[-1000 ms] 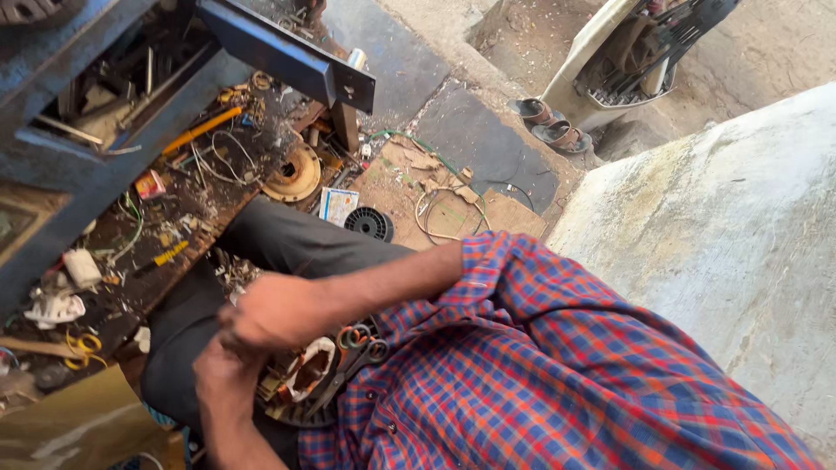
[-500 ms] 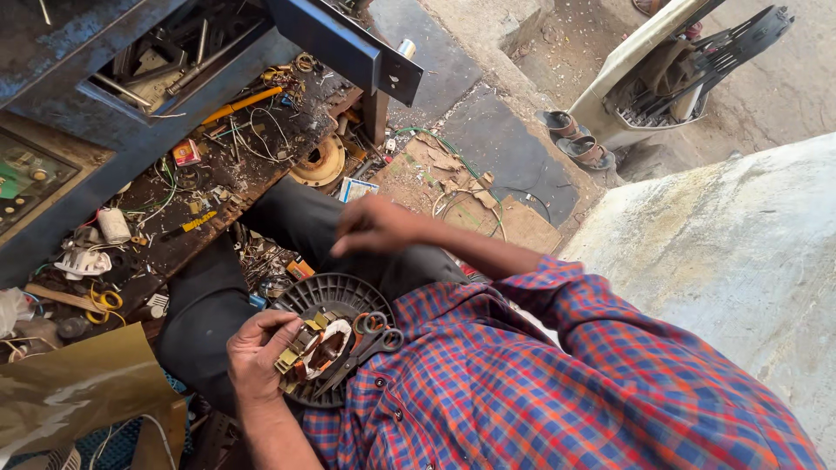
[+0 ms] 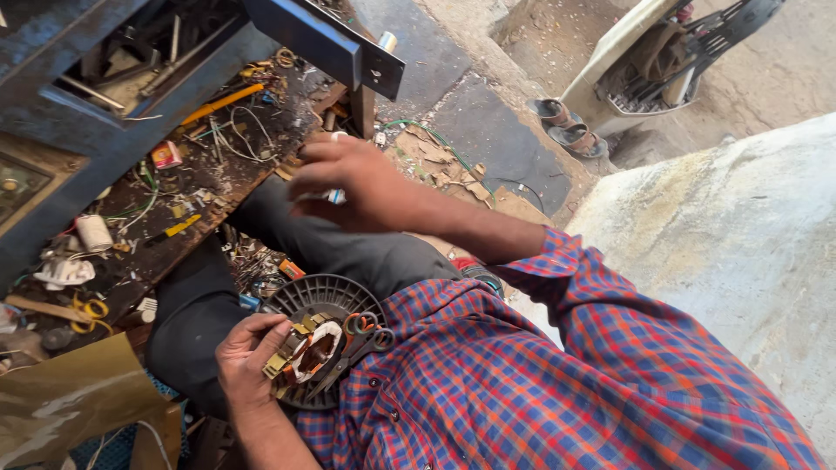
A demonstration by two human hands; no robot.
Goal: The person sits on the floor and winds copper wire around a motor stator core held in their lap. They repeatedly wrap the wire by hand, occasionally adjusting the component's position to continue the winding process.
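1. You are cradling the stator [image 3: 315,352] in your lap, on top of the round black grille [image 3: 318,300]; your left hand [image 3: 248,357] is curled around its left edge, fingers closed on the laminations.
2. The stator is looking heavy for its bulk: a stiff steel stack with copper windings and pale tape around the coil. Take it by the outer metal stack, not by the windings, since the wire and its insulation are likely fragile and easy to nick.
3. Scissors [image 3: 357,344] with orange handles are lying across the right side of the stator, blades pointing down towards its lower edge; they could slide off if you tilt it.
4. Your right hand [image 3: 348,183] is reaching well above the stator, over your dark trouser leg, fingers pinched together on something small and white; what it is, I cannot tell.
5. Above and left of the stator, the workbench [image 3: 218,165] is carrying loose wires, scraps and a yellow-handled tool [image 3: 222,102].
6. The grille under the stator is probably thin plastic, light and springy, so you are resting a heavy part on a weak support.
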